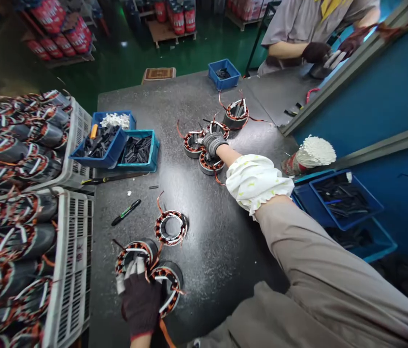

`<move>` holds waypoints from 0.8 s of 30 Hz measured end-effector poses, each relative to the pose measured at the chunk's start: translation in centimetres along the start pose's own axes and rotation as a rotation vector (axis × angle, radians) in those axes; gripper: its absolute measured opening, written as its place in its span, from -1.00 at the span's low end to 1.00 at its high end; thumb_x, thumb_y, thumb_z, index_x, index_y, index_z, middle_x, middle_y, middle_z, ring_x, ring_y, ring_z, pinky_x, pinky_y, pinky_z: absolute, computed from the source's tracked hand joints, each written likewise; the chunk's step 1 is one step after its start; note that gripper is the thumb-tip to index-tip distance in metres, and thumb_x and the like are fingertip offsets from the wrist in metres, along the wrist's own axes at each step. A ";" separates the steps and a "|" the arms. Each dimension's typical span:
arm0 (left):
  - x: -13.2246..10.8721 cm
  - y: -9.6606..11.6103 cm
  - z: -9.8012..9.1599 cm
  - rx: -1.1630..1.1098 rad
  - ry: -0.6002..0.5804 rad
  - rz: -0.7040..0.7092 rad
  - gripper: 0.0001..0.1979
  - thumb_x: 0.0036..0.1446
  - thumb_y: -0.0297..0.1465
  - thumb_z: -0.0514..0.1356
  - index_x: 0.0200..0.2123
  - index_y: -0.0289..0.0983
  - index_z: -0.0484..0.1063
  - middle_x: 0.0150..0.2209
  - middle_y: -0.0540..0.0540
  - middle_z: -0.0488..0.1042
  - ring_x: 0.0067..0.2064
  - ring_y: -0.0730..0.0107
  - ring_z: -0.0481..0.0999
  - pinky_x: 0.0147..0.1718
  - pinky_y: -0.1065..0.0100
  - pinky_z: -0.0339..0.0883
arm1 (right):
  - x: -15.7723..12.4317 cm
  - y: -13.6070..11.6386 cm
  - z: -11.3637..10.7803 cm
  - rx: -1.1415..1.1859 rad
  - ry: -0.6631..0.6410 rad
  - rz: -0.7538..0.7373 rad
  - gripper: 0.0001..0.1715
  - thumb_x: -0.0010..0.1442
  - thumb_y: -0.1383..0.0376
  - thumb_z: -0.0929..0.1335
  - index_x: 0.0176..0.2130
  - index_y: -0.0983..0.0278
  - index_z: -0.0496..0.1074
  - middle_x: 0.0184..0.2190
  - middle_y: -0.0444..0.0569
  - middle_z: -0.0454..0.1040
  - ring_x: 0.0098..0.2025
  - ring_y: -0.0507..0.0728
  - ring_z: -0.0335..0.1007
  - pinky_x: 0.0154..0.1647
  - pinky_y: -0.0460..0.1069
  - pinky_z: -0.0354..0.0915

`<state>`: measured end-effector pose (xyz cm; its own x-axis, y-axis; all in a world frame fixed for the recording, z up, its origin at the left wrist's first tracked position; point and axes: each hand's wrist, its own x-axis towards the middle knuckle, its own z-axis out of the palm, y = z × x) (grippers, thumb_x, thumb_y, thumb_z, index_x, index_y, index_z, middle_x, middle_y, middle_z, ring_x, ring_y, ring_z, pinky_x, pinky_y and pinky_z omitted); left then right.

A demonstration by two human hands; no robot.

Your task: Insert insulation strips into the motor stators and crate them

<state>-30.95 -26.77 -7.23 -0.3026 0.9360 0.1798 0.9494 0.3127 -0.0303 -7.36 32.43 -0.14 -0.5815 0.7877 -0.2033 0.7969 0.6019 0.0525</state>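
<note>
Copper-wound rings (pixel 159 228) sit at lower left and upper centre on the worktop (pixel 218 241), the left hand (pixel 140 295) grasping one, the right hand (pixel 215 142) among the upper ones, grip unclear, handling seemingly midway with ring-filled crates (pixel 75 241) left.

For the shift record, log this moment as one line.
left hand: on near-left stator | right hand: at far stators | grips: unclear | pen: on table
</note>
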 end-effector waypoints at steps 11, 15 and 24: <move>1.7 2.0 -2.0 -0.017 -0.192 -0.135 -0.24 0.36 -0.28 0.18 0.55 -0.43 0.43 0.29 -0.51 0.61 0.38 -0.38 0.53 0.63 -0.42 0.07 | -7.0 -4.6 0.1 0.031 -0.030 0.083 -0.28 0.44 0.10 0.44 0.35 0.56 0.52 0.22 0.54 0.65 0.31 0.50 0.63 0.34 0.40 0.49; 2.7 3.1 -3.1 -0.037 -0.245 -0.171 -0.24 0.37 -0.31 0.20 0.58 -0.43 0.41 0.30 -0.48 0.61 0.38 -0.32 0.54 0.65 -0.35 0.03 | -13.2 -8.3 0.3 0.067 -0.097 0.046 -0.43 0.54 0.27 0.32 0.39 0.47 0.54 0.23 0.57 0.66 0.29 0.54 0.67 0.26 0.37 0.57; 3.9 4.6 -5.0 -0.106 -0.303 -0.200 -0.30 0.44 -0.35 0.23 0.55 -0.51 0.41 0.29 -0.54 0.61 0.36 -0.35 0.55 0.64 -0.37 0.02 | -26.5 -21.1 2.3 0.231 -0.159 -0.005 -0.54 0.69 0.22 0.28 0.27 0.43 0.62 0.18 0.43 0.71 0.21 0.41 0.71 0.24 0.34 0.61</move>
<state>-27.31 -22.44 -1.70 -0.4791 0.8684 -0.1279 0.8677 0.4906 0.0807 -8.41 -1.42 1.86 -0.5668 0.7436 -0.3547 0.8211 0.5451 -0.1695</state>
